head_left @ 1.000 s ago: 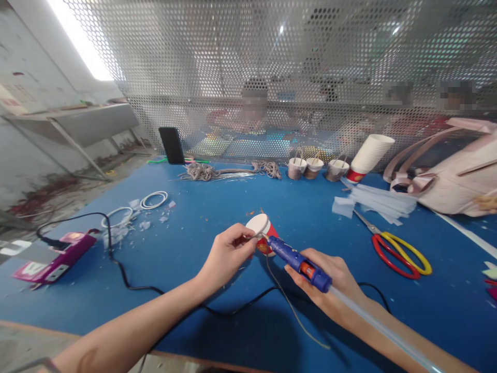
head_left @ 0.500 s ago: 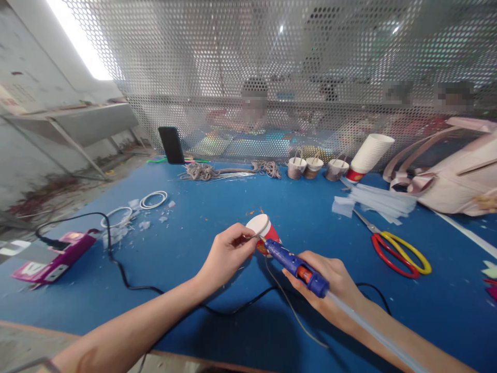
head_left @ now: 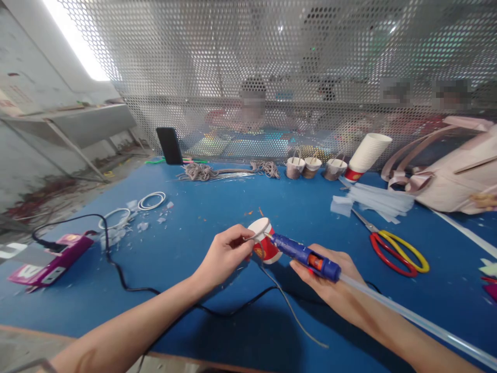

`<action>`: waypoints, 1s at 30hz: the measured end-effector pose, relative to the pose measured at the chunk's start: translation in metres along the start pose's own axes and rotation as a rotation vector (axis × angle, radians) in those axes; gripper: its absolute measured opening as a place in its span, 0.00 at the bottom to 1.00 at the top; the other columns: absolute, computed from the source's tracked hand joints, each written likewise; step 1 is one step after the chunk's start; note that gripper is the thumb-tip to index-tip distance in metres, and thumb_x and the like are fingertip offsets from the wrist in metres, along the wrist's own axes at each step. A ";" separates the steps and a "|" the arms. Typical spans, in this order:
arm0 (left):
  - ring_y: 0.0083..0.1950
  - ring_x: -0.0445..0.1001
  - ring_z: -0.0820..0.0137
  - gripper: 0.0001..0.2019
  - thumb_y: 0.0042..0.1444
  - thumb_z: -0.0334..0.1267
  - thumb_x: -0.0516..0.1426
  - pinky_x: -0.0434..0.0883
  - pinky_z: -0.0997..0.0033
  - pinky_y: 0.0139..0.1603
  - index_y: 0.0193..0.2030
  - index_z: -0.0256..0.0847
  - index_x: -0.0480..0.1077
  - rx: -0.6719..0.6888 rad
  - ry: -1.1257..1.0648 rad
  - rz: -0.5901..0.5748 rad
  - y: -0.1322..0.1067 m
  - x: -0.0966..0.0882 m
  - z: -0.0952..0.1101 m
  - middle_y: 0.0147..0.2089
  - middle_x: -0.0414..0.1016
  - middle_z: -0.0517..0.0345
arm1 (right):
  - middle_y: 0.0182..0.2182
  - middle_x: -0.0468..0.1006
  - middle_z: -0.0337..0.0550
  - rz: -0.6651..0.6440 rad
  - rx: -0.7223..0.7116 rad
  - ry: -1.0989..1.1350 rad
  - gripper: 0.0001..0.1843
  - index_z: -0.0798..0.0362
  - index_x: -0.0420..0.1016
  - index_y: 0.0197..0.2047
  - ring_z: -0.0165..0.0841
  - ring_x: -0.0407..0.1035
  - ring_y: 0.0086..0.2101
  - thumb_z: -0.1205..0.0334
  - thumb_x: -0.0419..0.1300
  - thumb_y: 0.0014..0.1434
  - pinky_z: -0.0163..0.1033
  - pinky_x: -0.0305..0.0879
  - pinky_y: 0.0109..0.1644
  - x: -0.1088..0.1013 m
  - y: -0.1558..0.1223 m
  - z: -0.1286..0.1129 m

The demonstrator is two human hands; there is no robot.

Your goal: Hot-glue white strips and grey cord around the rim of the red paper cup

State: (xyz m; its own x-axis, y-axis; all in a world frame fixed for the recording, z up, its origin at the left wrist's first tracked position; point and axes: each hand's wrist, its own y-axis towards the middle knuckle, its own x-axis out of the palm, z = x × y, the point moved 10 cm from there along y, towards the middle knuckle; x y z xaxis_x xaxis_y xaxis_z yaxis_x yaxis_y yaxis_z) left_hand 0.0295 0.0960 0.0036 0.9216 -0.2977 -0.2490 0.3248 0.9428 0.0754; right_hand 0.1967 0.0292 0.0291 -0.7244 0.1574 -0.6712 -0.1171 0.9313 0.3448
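Observation:
My left hand [head_left: 230, 252] pinches a grey cord [head_left: 287, 302] against the rim of a red and white paper cup [head_left: 272, 249]. The cup is tilted, and the cord's loose end trails down over the table towards me. In my right hand [head_left: 330, 277] is a blue hot glue gun [head_left: 301, 252], gripped with its nozzle close to the cup's rim. A long clear glue stick [head_left: 411, 316] sticks out of the gun's back end. Whether the nozzle touches the cup, I cannot tell.
Scissors [head_left: 394, 251] and white strips [head_left: 380, 202] lie to the right, near a stack of paper cups [head_left: 368, 153] and a pink bag [head_left: 458, 173]. Cord-wrapped cups [head_left: 295, 168], a cord bundle [head_left: 200, 171] and a phone [head_left: 170, 146] line the back. A black cable [head_left: 120, 272] runs from a purple power strip [head_left: 54, 261].
My right hand has drawn the glue gun a little to the right, and more of the cup's side shows. My left hand keeps its pinch at the rim.

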 end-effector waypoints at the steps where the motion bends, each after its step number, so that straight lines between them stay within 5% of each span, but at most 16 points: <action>1: 0.22 0.67 0.76 0.06 0.49 0.36 0.56 0.64 0.75 0.26 0.28 0.36 0.72 0.000 -0.007 -0.002 0.000 0.000 0.000 0.21 0.68 0.63 | 0.17 0.64 0.31 -0.013 -0.012 -0.005 0.15 0.51 0.62 0.23 0.24 0.55 0.17 0.55 0.57 0.58 0.30 0.54 0.21 0.002 -0.001 -0.002; 9: 0.22 0.66 0.76 0.06 0.48 0.35 0.55 0.64 0.76 0.25 0.26 0.36 0.71 0.026 -0.015 -0.005 0.001 0.000 0.006 0.22 0.67 0.62 | 0.16 0.63 0.31 0.009 0.121 0.053 0.17 0.51 0.59 0.21 0.24 0.55 0.17 0.53 0.57 0.57 0.31 0.55 0.21 -0.004 0.004 0.012; 16: 0.23 0.67 0.76 0.06 0.49 0.36 0.56 0.65 0.75 0.26 0.27 0.37 0.72 0.025 -0.024 -0.021 0.001 0.000 0.004 0.23 0.67 0.62 | 0.16 0.61 0.31 -0.039 0.049 0.042 0.17 0.51 0.60 0.21 0.24 0.51 0.18 0.54 0.57 0.57 0.31 0.53 0.21 0.002 0.000 0.001; 23: 0.23 0.67 0.75 0.06 0.49 0.35 0.56 0.66 0.74 0.27 0.27 0.36 0.72 0.034 -0.072 -0.042 0.002 0.002 0.003 0.25 0.68 0.61 | 0.17 0.61 0.32 -0.027 0.252 0.120 0.18 0.52 0.62 0.22 0.26 0.54 0.19 0.48 0.57 0.55 0.32 0.55 0.22 -0.003 0.004 0.029; 30: 0.24 0.67 0.76 0.06 0.49 0.36 0.56 0.66 0.75 0.27 0.26 0.36 0.71 0.027 -0.061 -0.045 0.002 0.002 0.002 0.25 0.68 0.62 | 0.16 0.59 0.31 -0.039 0.143 0.093 0.19 0.51 0.58 0.20 0.25 0.51 0.18 0.52 0.57 0.55 0.31 0.52 0.21 -0.001 0.002 0.007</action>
State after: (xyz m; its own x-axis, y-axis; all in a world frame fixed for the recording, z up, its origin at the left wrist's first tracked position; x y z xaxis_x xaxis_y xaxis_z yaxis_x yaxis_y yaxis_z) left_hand 0.0320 0.0971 0.0056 0.9167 -0.3493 -0.1940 0.3715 0.9239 0.0919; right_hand 0.2025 0.0332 0.0259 -0.7819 0.0956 -0.6160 -0.0528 0.9745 0.2183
